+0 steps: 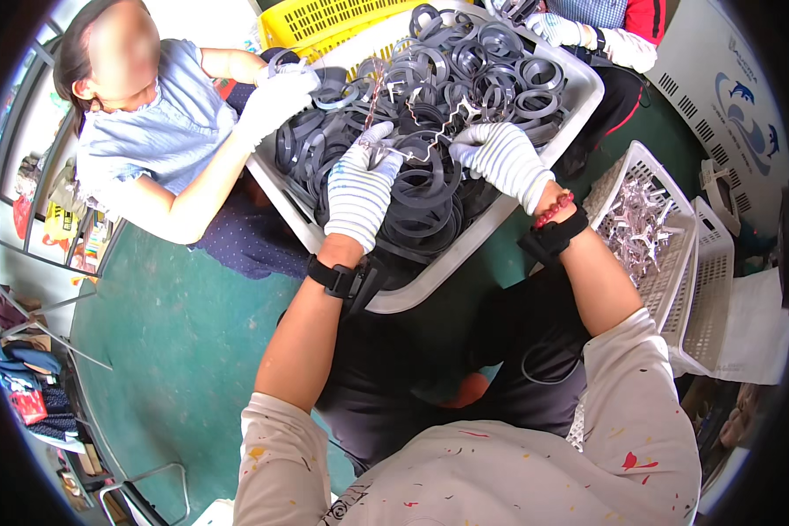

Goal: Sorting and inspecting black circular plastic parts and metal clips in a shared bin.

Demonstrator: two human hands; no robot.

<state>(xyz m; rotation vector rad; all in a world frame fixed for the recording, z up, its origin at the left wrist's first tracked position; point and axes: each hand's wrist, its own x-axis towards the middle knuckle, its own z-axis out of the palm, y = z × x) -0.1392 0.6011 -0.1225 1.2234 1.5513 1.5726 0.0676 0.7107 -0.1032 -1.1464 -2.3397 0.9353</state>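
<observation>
My left hand (359, 195), in a white glove with thin stripes, is closed on a thin, shiny zigzag metal piece (433, 144) above the large tray (409, 296). My right hand (505, 163), gloved alike, has its fingers pinched together at the right side of that piece. What lies between its fingertips is too small to make out. Beneath both hands the pale tray holds a heap of dark grey flat rings (423, 186). More slim shiny metal strands (373, 98) show just beyond my left hand.
On the left a person (180, 131) in light blue holds a gloved hand over the tray; another person's gloved hand (556, 30) is at its far right. A yellow crate (311, 24) stands behind. To my right, a white basket (677, 285) holds silvery branched metal parts (642, 226).
</observation>
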